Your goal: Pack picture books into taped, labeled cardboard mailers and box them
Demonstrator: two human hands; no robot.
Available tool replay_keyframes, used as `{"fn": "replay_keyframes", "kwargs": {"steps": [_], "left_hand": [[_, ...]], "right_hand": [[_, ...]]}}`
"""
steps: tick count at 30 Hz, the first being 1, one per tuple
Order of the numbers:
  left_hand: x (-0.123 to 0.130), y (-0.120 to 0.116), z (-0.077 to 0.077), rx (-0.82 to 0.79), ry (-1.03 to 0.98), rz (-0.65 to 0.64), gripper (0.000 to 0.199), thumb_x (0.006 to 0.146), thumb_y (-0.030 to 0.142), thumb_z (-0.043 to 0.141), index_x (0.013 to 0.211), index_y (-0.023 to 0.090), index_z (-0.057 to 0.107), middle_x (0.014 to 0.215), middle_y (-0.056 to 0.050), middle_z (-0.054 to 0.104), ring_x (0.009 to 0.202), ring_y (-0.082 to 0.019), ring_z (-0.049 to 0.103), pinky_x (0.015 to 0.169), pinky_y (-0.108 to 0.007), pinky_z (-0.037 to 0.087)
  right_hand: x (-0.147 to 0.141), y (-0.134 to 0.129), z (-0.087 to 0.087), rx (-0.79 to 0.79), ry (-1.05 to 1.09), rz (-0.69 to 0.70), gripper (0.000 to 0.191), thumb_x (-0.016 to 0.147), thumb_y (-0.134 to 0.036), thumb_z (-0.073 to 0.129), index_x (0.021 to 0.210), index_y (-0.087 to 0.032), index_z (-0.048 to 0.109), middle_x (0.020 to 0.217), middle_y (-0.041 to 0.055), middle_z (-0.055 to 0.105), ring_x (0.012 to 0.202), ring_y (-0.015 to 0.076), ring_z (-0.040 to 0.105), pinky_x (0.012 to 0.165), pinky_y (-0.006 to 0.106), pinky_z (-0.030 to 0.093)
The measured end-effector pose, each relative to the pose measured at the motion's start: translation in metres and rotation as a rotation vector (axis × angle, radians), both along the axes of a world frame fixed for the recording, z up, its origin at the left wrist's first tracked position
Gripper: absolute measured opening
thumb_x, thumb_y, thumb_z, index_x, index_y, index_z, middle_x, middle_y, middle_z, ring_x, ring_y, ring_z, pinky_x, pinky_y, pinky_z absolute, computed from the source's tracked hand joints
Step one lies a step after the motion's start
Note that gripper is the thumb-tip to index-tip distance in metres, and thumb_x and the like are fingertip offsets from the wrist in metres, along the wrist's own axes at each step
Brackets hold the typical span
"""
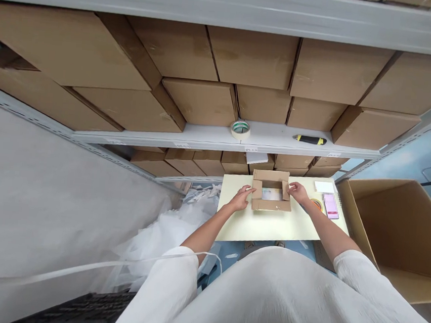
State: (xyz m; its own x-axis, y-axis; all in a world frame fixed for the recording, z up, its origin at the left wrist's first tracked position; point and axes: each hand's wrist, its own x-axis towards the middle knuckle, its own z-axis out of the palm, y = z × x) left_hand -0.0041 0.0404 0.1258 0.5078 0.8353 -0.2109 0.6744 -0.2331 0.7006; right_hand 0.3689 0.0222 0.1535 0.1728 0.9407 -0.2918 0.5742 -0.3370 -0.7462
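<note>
A small cardboard box [270,205] lies on the pale yellow tabletop [266,227] with its flaps folded outward. Inside it, a flat whitish and bluish item [272,194] shows through the opening; its kind cannot be made out. My left hand [240,198] is at the box's left flap, fingers and thumb closed about its edge. On the other side, my right hand [298,192] pinches the right flap between thumb and fingers.
Right of the box lie a tape roll [317,205], a pink-screened phone [331,206] and a white card [324,186]. A large open carton [396,224] stands at right. The shelf [203,132] holds boxes, masking tape [240,129] and a utility knife [309,139]. White plastic wrap [178,234] heaps at left.
</note>
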Motion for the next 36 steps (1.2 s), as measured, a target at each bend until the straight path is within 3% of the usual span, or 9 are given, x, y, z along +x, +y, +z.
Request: {"fn": "replay_keyframes", "kwargs": {"steps": [4, 8, 13, 18, 23, 28, 36], "left_hand": [[-0.003, -0.003, 0.003, -0.021, -0.012, -0.037, 0.095, 0.073, 0.019, 0.086, 0.163, 0.027, 0.056, 0.169, -0.014, 0.044, 0.158, -0.039, 0.044, 0.132, -0.05, 0.039], [-0.006, -0.007, 0.004, -0.052, -0.061, -0.033, 0.095, 0.076, 0.025, 0.088, 0.165, 0.027, 0.055, 0.165, -0.015, 0.047, 0.148, -0.035, 0.056, 0.127, -0.046, 0.046], [-0.009, -0.012, 0.003, -0.066, -0.085, -0.047, 0.105, 0.074, 0.037, 0.094, 0.168, 0.028, 0.049, 0.163, -0.015, 0.049, 0.133, -0.033, 0.065, 0.12, -0.047, 0.053], [-0.007, -0.014, 0.003, -0.081, -0.072, -0.021, 0.102, 0.077, 0.047, 0.092, 0.167, 0.025, 0.05, 0.161, -0.015, 0.051, 0.122, -0.031, 0.069, 0.115, -0.046, 0.056], [-0.001, -0.013, 0.004, -0.063, -0.099, 0.013, 0.097, 0.08, 0.054, 0.09, 0.164, 0.024, 0.053, 0.155, -0.016, 0.057, 0.116, -0.031, 0.073, 0.111, -0.047, 0.059], [0.006, -0.013, 0.01, -0.098, -0.135, 0.07, 0.091, 0.083, 0.059, 0.086, 0.161, 0.021, 0.057, 0.155, -0.018, 0.059, 0.118, -0.032, 0.074, 0.11, -0.047, 0.059], [0.029, -0.007, 0.025, -0.141, -0.045, 0.323, 0.062, 0.098, 0.063, 0.07, 0.145, 0.023, 0.06, 0.153, -0.014, 0.064, 0.121, -0.03, 0.071, 0.102, -0.041, 0.058]], "right_hand": [[0.0, 0.013, -0.017, -0.065, -0.005, -0.018, 0.064, 0.075, -0.032, 0.07, 0.137, -0.02, 0.062, 0.112, 0.0045, 0.07, 0.085, 0.0187, 0.068, 0.087, 0.036, 0.061], [0.003, 0.021, -0.034, -0.065, 0.103, 0.02, 0.091, 0.072, -0.025, 0.069, 0.16, -0.025, 0.048, 0.141, 0.0109, 0.058, 0.093, 0.0184, 0.068, 0.087, 0.038, 0.063], [0.006, 0.024, -0.042, -0.049, 0.268, 0.057, 0.103, 0.064, -0.021, 0.073, 0.163, -0.034, 0.045, 0.145, 0.0113, 0.053, 0.101, 0.0228, 0.068, 0.088, 0.041, 0.065], [0.005, 0.023, -0.039, -0.019, 0.351, 0.044, 0.093, 0.061, -0.022, 0.072, 0.151, -0.034, 0.053, 0.135, 0.0086, 0.058, 0.096, 0.0223, 0.067, 0.085, 0.043, 0.065], [0.009, 0.019, -0.03, 0.035, 0.388, 0.094, 0.057, 0.064, -0.029, 0.069, 0.121, -0.03, 0.062, 0.13, 0.0061, 0.066, 0.091, 0.021, 0.064, 0.077, 0.037, 0.06], [0.011, 0.016, -0.023, -0.031, 0.424, 0.061, 0.034, 0.074, -0.042, 0.067, 0.105, -0.027, 0.069, 0.118, 0.0053, 0.073, 0.098, 0.0241, 0.067, 0.084, 0.038, 0.057], [0.006, 0.009, -0.019, -0.089, 0.414, 0.028, 0.052, 0.088, -0.076, 0.066, 0.109, -0.029, 0.071, 0.122, 0.0063, 0.075, 0.113, 0.0274, 0.066, 0.087, 0.037, 0.057]]}}
